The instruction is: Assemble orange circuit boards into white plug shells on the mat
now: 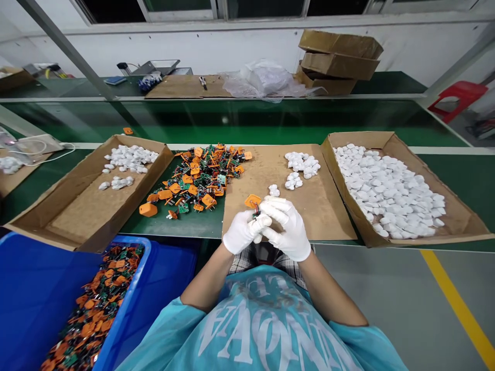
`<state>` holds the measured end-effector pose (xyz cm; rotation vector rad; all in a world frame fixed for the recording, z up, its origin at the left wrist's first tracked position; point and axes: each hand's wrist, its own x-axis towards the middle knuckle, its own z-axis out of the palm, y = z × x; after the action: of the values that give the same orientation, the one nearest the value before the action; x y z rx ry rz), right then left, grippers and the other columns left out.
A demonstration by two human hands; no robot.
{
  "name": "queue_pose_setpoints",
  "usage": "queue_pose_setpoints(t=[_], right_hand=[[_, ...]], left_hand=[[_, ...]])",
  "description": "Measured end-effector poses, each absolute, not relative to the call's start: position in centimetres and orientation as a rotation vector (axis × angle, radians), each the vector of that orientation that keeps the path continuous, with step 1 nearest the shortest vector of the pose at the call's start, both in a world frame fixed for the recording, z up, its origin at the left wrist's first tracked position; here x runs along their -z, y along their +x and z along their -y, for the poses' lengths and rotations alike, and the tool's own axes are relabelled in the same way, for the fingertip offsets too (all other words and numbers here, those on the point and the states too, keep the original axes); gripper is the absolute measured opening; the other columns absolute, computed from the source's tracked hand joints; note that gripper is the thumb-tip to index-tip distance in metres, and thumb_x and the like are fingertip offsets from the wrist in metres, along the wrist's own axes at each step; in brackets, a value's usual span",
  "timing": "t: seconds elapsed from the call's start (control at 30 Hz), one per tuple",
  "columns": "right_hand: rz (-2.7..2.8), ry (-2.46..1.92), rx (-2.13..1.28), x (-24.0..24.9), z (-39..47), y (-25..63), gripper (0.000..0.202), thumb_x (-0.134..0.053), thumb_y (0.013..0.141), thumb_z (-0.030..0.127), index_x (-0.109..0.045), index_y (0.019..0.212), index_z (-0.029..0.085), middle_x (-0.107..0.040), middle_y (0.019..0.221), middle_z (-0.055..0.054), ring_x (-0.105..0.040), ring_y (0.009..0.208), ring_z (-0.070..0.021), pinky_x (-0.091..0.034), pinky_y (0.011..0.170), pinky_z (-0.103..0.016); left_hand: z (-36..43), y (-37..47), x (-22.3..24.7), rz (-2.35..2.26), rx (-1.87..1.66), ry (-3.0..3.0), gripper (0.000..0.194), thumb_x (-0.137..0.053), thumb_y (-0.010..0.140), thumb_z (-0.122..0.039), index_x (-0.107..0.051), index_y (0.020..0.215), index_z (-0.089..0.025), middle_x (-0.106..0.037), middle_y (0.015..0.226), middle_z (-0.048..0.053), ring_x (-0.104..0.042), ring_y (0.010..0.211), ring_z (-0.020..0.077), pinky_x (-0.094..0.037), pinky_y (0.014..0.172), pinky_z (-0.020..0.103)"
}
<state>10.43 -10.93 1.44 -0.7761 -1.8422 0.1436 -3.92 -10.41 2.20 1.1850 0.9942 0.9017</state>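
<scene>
Wearing a turquoise shirt (263, 330) with large white lettering, a person works over a green tabletop (193, 226). At lower left, a blue plastic bin (34, 278) holds many orange, green and black parts. Both hands wear white fabric gloves and meet at the table's near edge. The left hand (243, 231) has its fingers closed on one small electronic part (252, 200): a flat, rounded-square orange plastic cap, tilted up above the fingertips, with thin dark and reddish wires below and a touch of green at the glove. The right hand (285, 226) curves in beside it, fingers bent and partly spread; whether it grips the part cannot be told.

Just beyond lies a flat brown cardboard sheet (320, 211) bearing small clusters of rounded white pieces (302, 164). To its left is a loose heap of orange-capped parts (201, 178) with green boards. Shallow cardboard trays stand at either side, the left tray (73, 211) partly filled with white pieces, the right tray (466, 219) much fuller. Farther back, clear plastic wrap (266, 77) lies beside stacked cardboard boxes (340, 62).
</scene>
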Motion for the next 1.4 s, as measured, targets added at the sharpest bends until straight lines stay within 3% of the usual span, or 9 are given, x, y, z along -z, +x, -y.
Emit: queue_pose_setpoints(t=[0.17,0.3,0.47,0.6,0.77,0.97,1.07,1.17,1.4], right_hand=[[1.837,-0.763,-0.305,-1.8,11.1,10.2,0.028,-0.061,0.088,0.031,-0.058,0.116,0.028,-0.067,0.107,-0.006,-0.064,0.104,-0.0216,-0.054,0.088,-0.038],[1.812,-0.733,-0.449,-1.6,11.3,10.2,0.028,-0.06,0.088,0.042,-0.062,0.11,0.026,-0.067,0.107,-0.007,-0.064,0.103,-0.0219,-0.055,0.086,-0.037],[1.685,-0.809,-0.448,-1.3,11.4,9.8,0.012,-0.063,0.086,0.034,-0.063,0.096,0.026,-0.066,0.093,-0.003,-0.065,0.093,-0.0191,-0.055,0.083,-0.035],[1.651,-0.805,-0.474,-1.0,11.9,9.6,0.029,-0.059,0.088,0.041,-0.059,0.112,0.025,-0.062,0.114,-0.008,-0.064,0.107,-0.0234,-0.055,0.09,-0.041],[1.657,-0.868,-0.219,-0.6,12.2,9.7,0.03,-0.057,0.09,0.034,-0.055,0.118,0.026,-0.055,0.126,-0.011,-0.058,0.118,-0.0254,-0.054,0.096,-0.045],[1.775,-0.868,-0.012,-0.9,11.9,10.0,0.028,-0.057,0.091,0.029,-0.057,0.119,0.03,-0.059,0.122,-0.009,-0.061,0.114,-0.0249,-0.056,0.093,-0.045],[1.793,-0.835,-0.139,-1.2,11.5,10.4,0.026,-0.052,0.093,0.034,-0.06,0.117,0.029,-0.059,0.124,-0.01,-0.057,0.121,-0.0268,-0.052,0.097,-0.049],[1.766,-0.804,-0.412,-1.4,11.2,10.6,0.029,-0.052,0.093,0.041,-0.062,0.115,0.025,-0.063,0.123,-0.01,-0.058,0.119,-0.0253,-0.051,0.099,-0.046],[1.629,-0.828,-0.78,-1.5,11.3,9.8,0.027,-0.061,0.086,0.049,-0.065,0.092,0.022,-0.071,0.095,-0.006,-0.069,0.089,-0.0183,-0.057,0.08,-0.033]], left_hand=[[10.5,-3.6,-0.5,-0.719,-0.891,0.994,0.075,-0.044,0.06,-0.09,-0.051,0.049,-0.016,-0.036,0.031,-0.004,-0.031,0.028,0.0057,-0.026,0.032,0.021],[10.7,-2.8,-0.5,-0.747,-0.942,0.924,0.075,-0.051,0.052,-0.09,-0.05,0.049,-0.016,-0.038,0.032,-0.004,-0.03,0.028,0.005,-0.022,0.03,0.02],[11.0,-2.5,-0.3,-0.79,-0.875,0.935,0.08,-0.04,0.06,-0.092,-0.061,0.058,-0.014,-0.032,0.028,-0.006,-0.03,0.027,0.0072,-0.027,0.032,0.022],[11.1,-2.8,-0.3,-0.756,-0.993,0.985,0.077,-0.036,0.061,-0.092,-0.05,0.049,-0.018,-0.037,0.032,-0.003,-0.038,0.033,0.0091,-0.033,0.037,0.024],[11.4,-3.0,-0.9,-0.89,-1.3,1.103,0.06,-0.054,0.069,-0.078,-0.057,0.061,-0.018,-0.061,0.058,0.004,-0.057,0.058,0.0159,-0.05,0.059,0.031],[11.6,-3.5,-0.8,-1.001,-1.352,1.323,0.051,-0.061,0.074,-0.065,-0.067,0.091,-0.017,-0.072,0.093,0.01,-0.066,0.09,0.0238,-0.054,0.082,0.035],[11.5,-3.7,-1.3,-0.978,-1.286,1.307,0.054,-0.055,0.075,-0.069,-0.066,0.076,-0.017,-0.07,0.073,0.007,-0.065,0.071,0.0197,-0.054,0.067,0.031],[11.4,-3.6,-1.6,-0.928,-1.102,1.268,0.06,-0.052,0.074,-0.074,-0.058,0.059,-0.016,-0.054,0.045,0.0,-0.048,0.041,0.0109,-0.042,0.045,0.025],[11.2,-2.9,-0.1,-0.787,-0.919,1.033,0.078,-0.029,0.059,-0.095,-0.036,0.036,-0.021,-0.03,0.027,-0.002,-0.031,0.029,0.008,-0.028,0.034,0.025]])
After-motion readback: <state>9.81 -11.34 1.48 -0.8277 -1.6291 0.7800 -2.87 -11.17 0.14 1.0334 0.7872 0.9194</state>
